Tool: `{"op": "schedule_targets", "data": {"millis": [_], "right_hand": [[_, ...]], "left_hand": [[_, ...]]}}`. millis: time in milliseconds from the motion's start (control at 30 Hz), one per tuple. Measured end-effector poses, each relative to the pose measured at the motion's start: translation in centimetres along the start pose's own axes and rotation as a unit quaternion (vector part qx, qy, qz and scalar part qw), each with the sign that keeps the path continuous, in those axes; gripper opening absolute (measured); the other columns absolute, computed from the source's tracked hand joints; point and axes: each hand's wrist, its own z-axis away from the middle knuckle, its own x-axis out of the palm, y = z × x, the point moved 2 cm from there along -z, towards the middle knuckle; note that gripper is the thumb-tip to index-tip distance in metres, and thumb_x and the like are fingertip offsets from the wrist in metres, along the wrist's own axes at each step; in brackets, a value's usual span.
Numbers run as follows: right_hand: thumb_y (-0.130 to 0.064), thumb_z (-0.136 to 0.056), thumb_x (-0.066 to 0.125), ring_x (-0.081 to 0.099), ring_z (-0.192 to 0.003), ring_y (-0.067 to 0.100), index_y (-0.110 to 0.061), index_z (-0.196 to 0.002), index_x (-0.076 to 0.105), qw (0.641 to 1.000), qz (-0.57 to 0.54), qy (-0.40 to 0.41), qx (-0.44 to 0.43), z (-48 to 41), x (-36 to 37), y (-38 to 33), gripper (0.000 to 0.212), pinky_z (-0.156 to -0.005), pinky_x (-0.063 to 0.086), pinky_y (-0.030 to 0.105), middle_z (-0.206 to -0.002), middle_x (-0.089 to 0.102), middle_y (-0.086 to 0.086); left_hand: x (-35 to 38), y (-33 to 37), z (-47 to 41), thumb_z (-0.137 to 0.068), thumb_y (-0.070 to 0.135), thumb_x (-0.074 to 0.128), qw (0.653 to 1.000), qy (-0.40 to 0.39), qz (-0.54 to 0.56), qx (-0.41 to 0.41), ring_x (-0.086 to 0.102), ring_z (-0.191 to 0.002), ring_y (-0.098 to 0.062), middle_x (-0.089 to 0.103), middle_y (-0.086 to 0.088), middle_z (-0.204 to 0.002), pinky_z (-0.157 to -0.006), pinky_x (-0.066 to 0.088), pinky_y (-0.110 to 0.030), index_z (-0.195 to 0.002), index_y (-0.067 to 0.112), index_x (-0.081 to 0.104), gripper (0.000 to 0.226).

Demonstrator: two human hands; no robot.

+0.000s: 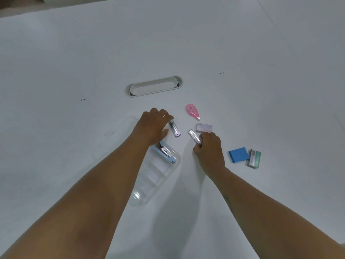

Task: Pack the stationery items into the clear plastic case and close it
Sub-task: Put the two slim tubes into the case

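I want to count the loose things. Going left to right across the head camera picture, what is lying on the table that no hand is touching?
Pink correction tape → white eraser → blue sticky notes → clear box with the green end. I left out the two small tubes, because each hand is on one.

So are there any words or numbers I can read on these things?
None can be read.
White eraser box: a faint printed strip along its top edge, too blurred.
Clear-and-green box: a dark label mark, too small.
Pink correction tape, blue sticky notes: no text seen.
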Motion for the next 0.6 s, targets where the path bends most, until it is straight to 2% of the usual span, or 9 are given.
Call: {"op": "schedule_targets", "data": {"millis": [100, 233, 367, 500, 600], "right_hand": [[-0.006, -0.082, 0.056, 0.046, -0.088, 0.025, -0.006, -0.093, 0.054, 1.0, -0.024, 0.001, 0.001, -0.1, -0.1, 0.9, 0.011, -0.065, 0.044, 0.035, -0.095, 0.055, 0.01], [-0.007, -0.082, 0.06, 0.047, -0.086, 0.025, -0.008, -0.094, 0.055, 0.999, -0.038, 0.004, -0.001, 0.0, 0.0, 1.2, 0.013, -0.068, 0.05, 0.04, -0.095, 0.056, 0.01], [-0.007, -0.08, 0.06, 0.048, -0.087, 0.026, -0.007, -0.095, 0.056, 0.999, -0.049, 0.009, 0.001, 0.0, -0.1, 1.5, 0.015, -0.068, 0.05, 0.042, -0.095, 0.055, 0.01], [-0.009, -0.081, 0.061, 0.048, -0.088, 0.025, -0.007, -0.095, 0.056, 0.999, -0.052, -0.001, 0.007, -0.1, -0.3, 1.6, 0.015, -0.07, 0.051, 0.041, -0.096, 0.055, 0.009], [-0.008, -0.081, 0.06, 0.046, -0.089, 0.024, -0.007, -0.093, 0.055, 0.999, -0.046, -0.009, 0.002, 0.0, -0.6, 1.5, 0.013, -0.068, 0.047, 0.038, -0.094, 0.053, 0.009]], "left_hand": [[-0.1, -0.2, -2.3, -0.088, 0.026, 0.064, 0.997, -0.052, -0.042, 0.033, 0.044, -0.121, -0.029, 0.053, 0.001, -0.134, -0.089, 0.036, -0.042, -0.134, 0.025, 0.05, 0.048], [-0.2, -0.3, -3.8, -0.084, 0.029, 0.069, 0.996, -0.048, -0.027, 0.071, 0.049, -0.11, -0.029, 0.062, 0.0, -0.121, -0.082, 0.038, -0.041, -0.117, 0.024, 0.064, 0.033], [-0.7, -0.3, -4.8, -0.083, 0.029, 0.069, 0.994, -0.083, 0.001, 0.067, 0.051, -0.099, -0.024, 0.062, 0.001, -0.1, -0.074, 0.035, -0.034, -0.098, 0.023, 0.068, 0.016], [-1.1, 0.0, -4.7, -0.082, 0.024, 0.064, 0.991, -0.116, 0.027, 0.057, 0.053, -0.094, -0.022, 0.062, 0.001, -0.096, -0.079, 0.042, -0.036, -0.094, 0.019, 0.066, 0.014], [-1.0, 0.3, -4.3, -0.075, 0.021, 0.063, 0.992, -0.113, 0.022, 0.055, 0.054, -0.088, -0.024, 0.062, -0.002, -0.088, -0.073, 0.044, -0.036, -0.087, 0.015, 0.066, 0.013]]}}
